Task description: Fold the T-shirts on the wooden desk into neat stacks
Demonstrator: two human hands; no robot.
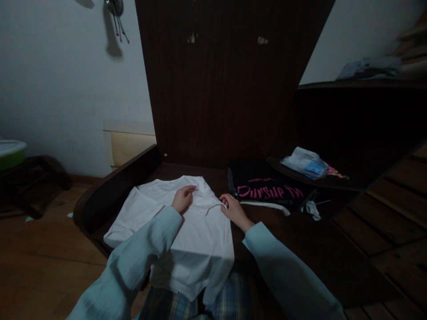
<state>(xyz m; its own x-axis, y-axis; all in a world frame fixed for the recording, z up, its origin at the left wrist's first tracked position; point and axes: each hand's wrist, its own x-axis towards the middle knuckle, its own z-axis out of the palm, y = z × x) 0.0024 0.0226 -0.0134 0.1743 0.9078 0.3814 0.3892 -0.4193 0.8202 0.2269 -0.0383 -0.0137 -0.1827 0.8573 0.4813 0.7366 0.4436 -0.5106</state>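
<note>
A white shirt (196, 240) lies spread on a dark wooden surface (300, 240), its lower edge hanging toward my lap. My left hand (182, 198) rests on the shirt's upper part, fingers curled down against the cloth. My right hand (233, 209) grips the shirt's right edge near the folded sleeve, fingers pinched on the fabric. Both arms wear pale blue sleeves.
A folded black garment with pink lettering (267, 189) lies just right of the shirt. A plastic packet (305, 163) sits on a dark ledge behind it. A tall dark wooden panel (227, 80) rises at the back. A green basin (11, 153) stands far left.
</note>
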